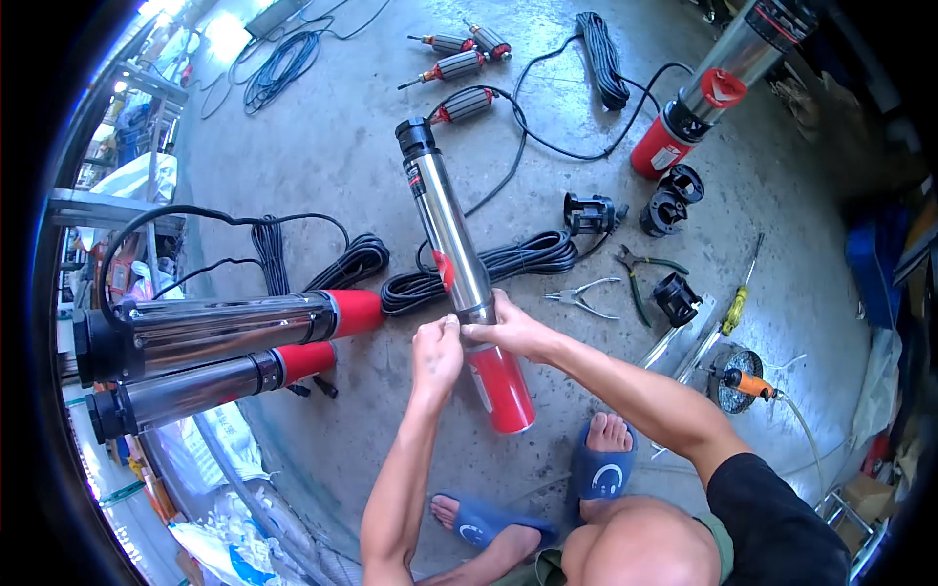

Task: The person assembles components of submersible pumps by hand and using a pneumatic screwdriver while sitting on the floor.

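Note:
A submersible pump with a long steel barrel, black top end and red lower end leans across the middle of the floor before me. My right hand wraps round it where the steel meets the red part, its thumb across the front. Against the left side of that joint press the curled fingers of my left hand; any small part within them is hidden. A coil of black cable lies just behind the pump. The red lower end points toward my feet.
Two similar pumps lie at left, another pump at back right. Several motor rotors lie behind. To the right are pliers, cutters, black brackets, a screwdriver and an orange air tool on a bowl.

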Demonstrator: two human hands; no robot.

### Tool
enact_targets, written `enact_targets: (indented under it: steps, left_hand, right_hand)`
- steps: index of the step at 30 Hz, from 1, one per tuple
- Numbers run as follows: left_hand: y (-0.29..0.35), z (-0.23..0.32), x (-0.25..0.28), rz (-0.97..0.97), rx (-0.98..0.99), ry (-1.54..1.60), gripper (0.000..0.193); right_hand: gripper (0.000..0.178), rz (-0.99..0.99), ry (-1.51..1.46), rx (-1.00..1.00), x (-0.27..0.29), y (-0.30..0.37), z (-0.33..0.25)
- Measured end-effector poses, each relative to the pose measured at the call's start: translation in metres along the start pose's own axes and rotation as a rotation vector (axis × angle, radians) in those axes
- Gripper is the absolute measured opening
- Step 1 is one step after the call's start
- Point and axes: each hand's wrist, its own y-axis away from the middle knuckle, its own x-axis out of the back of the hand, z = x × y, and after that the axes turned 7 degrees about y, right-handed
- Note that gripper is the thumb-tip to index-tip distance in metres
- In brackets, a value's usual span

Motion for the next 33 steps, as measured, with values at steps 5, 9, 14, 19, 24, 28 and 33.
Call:
enact_targets:
  steps: [5,9,14,19,24,28,33]
  left_hand:
    - [-0.010,0.016,-0.001,0.002,0.041,-0.223,0.036]
    - [-0.018,-0.011,0.016,0.003,0.009,-0.134,0.033]
    - [0.001,-0.007,0.001,0.071,-0.113,0.080,0.026]
    - [0.014,-0.027,-0.019,0.247,-0.192,0.222,0.030]
    - [0.029,-0.034,-0.048,0.364,-0.538,-0.564,0.077]
    - [0.025,-0.021,-0.060,0.295,-0.467,-1.233,0.062]
    - [0.028,-0.019,-0.052,0.234,-0.501,-1.330,0.063]
  right_hand:
    - [0.075,0.050,0.289,0.050,-0.005,-0.015,0.010]
    - [0.082,-0.287,0.246,-0.024,0.014,-0.008,-0.024]
    - [0.058,-0.215,0.023,-0.047,0.032,-0.016,-0.001]
    - [0.053,-0.142,0.286,0.019,0.021,-0.022,0.001]
    - [0.049,-0.022,0.715,-0.033,0.013,-0.022,-0.015]
    - [0.050,-0.114,0.021,-0.031,0.028,-0.023,-0.007]
    - [0.047,-0.027,0.298,0.005,0.018,-0.025,-0.002]
